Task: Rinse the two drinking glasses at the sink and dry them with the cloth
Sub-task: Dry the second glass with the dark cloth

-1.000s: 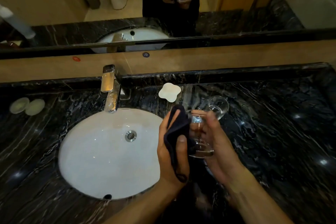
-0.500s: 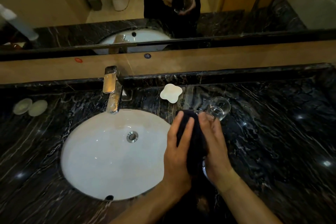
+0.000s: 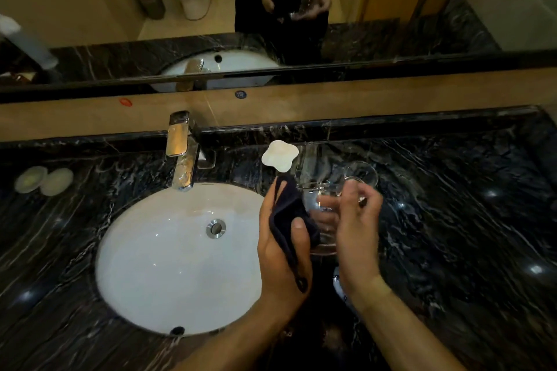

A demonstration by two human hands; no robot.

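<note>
A clear drinking glass (image 3: 319, 214) is held upright just right of the white sink (image 3: 168, 259). My right hand (image 3: 357, 232) curls round its right side. A dark cloth (image 3: 289, 214) lies against the glass's left side, pinched by the thumb of my left hand (image 3: 280, 253). The second clear glass (image 3: 363, 176) stands on the black marble counter (image 3: 452, 220) just behind my right fingers.
A chrome tap (image 3: 184, 153) stands at the back of the sink. A white flower-shaped dish (image 3: 279, 155) sits behind the hands. Two pale round pads (image 3: 45, 180) lie at far left. A mirror (image 3: 271, 9) runs along the back wall.
Half a second ago both hands wrapped the cloth round the glass and hid it. Now the cloth has drawn back to the left side and the glass shows between my hands.
</note>
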